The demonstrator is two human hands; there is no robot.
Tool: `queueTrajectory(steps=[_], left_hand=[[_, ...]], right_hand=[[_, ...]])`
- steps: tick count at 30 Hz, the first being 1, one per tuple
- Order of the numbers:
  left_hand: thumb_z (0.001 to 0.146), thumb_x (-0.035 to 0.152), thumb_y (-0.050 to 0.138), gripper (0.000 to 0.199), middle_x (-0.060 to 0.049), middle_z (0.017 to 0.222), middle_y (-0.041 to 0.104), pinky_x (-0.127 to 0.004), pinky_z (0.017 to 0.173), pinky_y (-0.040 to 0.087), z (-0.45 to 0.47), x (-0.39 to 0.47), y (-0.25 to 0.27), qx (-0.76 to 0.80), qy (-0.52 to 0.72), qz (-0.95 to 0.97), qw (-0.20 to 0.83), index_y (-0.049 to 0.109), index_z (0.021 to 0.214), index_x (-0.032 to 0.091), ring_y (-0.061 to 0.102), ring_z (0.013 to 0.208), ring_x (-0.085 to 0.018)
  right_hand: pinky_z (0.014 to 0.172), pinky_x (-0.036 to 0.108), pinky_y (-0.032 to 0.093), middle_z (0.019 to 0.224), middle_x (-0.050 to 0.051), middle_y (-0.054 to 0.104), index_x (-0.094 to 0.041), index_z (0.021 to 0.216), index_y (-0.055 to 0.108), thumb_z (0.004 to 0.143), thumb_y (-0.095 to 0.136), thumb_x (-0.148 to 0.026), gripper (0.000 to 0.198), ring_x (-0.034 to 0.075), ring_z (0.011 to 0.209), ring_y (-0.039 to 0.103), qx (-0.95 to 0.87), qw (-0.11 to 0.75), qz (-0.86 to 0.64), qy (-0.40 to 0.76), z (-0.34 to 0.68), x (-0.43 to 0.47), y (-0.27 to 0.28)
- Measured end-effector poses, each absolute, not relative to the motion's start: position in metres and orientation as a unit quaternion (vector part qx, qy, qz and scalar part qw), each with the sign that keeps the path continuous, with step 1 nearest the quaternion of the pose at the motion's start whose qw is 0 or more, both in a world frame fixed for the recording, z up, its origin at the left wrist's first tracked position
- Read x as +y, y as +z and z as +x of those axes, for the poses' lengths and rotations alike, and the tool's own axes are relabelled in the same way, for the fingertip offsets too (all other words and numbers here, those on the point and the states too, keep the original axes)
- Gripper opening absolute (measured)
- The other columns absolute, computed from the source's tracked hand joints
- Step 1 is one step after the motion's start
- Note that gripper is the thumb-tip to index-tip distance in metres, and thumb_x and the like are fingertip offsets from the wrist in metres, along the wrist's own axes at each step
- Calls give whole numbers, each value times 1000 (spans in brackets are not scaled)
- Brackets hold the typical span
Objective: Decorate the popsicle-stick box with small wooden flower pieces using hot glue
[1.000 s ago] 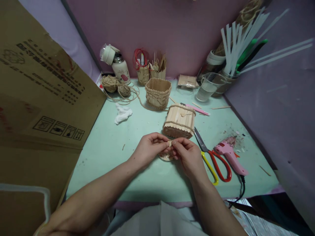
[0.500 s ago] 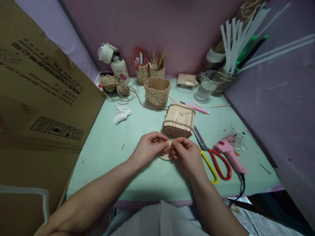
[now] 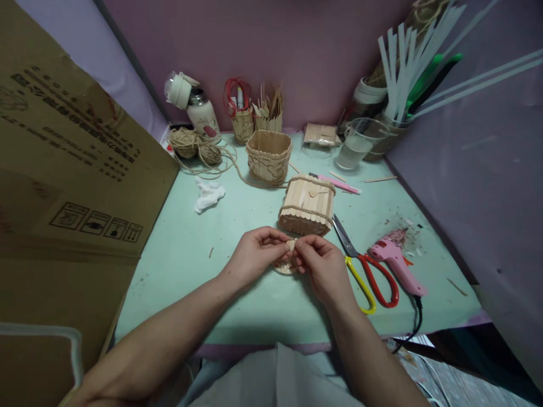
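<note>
My left hand (image 3: 259, 252) and my right hand (image 3: 321, 261) meet near the front middle of the table. Their thumbs and fingertips pinch a small pale wooden piece (image 3: 292, 244) from both sides. Just below it, partly covered by my fingers, is a round pale wooden disc (image 3: 285, 270) with bits on top. Right behind my hands a wooden-stick basket (image 3: 308, 198) trimmed with twine lies on its side, a small thin wooden piece on its upper face. Another basket (image 3: 268, 158) with a braided rim stands upright farther back.
Scissors (image 3: 360, 260) and a pink glue gun (image 3: 401, 263) lie to my right. A pink craft knife (image 3: 339, 183), a plastic cup (image 3: 358, 144) and twine balls (image 3: 195, 147) are farther back. A crumpled white tissue (image 3: 208, 195) lies left; a cardboard box (image 3: 85, 169) walls that side.
The view has shifted very slightly. Both hands stay in the same pinch over the disc, with hardly any finger movement.
</note>
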State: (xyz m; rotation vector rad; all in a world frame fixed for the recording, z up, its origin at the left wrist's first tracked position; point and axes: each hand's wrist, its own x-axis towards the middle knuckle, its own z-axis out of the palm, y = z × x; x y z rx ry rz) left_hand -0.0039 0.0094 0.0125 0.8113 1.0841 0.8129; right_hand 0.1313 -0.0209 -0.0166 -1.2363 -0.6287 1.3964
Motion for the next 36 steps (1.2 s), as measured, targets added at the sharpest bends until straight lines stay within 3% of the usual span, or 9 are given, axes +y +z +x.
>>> queueTrajectory(steps=[7, 12, 21, 25, 30, 36], left_hand=[[61, 25, 81, 20, -1, 69, 69, -24, 65, 50, -8, 11, 11, 492, 379, 412, 667, 69, 74, 14, 62, 63, -11], [61, 29, 82, 22, -2, 70, 68, -26, 65, 47, -17, 21, 13, 516, 414, 439, 608, 71, 75, 15, 59, 65, -12], [61, 32, 83, 25, 1, 64, 62, -24, 62, 44, -19, 27, 11, 535, 417, 432, 594, 70, 76, 16, 52, 60, -10], [61, 33, 83, 26, 0, 65, 62, -24, 62, 45, -19, 27, 12, 540, 415, 434, 590, 70, 75, 16, 54, 62, -11], [60, 32, 83, 25, 0, 68, 64, -24, 66, 45, -20, 27, 11, 538, 411, 430, 598, 70, 75, 16, 55, 64, -11], [60, 33, 83, 27, 0, 69, 65, -25, 68, 46, -19, 27, 11, 532, 414, 427, 602, 70, 75, 16, 57, 66, -12]], right_hand=[[41, 18, 34, 52, -4, 57, -17, 68, 63, 71, 75, -32, 19, 7, 44, 47, -280, 560, -519, 581, 134, -22, -14], [46, 21, 36, 54, -5, 55, -18, 71, 64, 76, 69, -32, 15, 8, 48, 46, -357, 548, -577, 490, 145, -25, -8], [66, 30, 43, 72, 2, 63, -20, 76, 63, 90, 56, -30, 18, 17, 69, 57, -614, 392, -640, 243, 150, -32, -12], [75, 33, 44, 87, 7, 64, -20, 88, 66, 92, 54, -21, 13, 21, 86, 57, -719, 331, -566, 231, 148, -31, -11], [76, 36, 40, 94, 7, 65, -21, 91, 70, 91, 59, -24, 11, 23, 89, 55, -792, 234, -526, 202, 140, -32, -8], [78, 37, 37, 100, 7, 67, -22, 93, 70, 91, 60, -21, 11, 23, 96, 56, -809, 201, -516, 197, 136, -29, -9]])
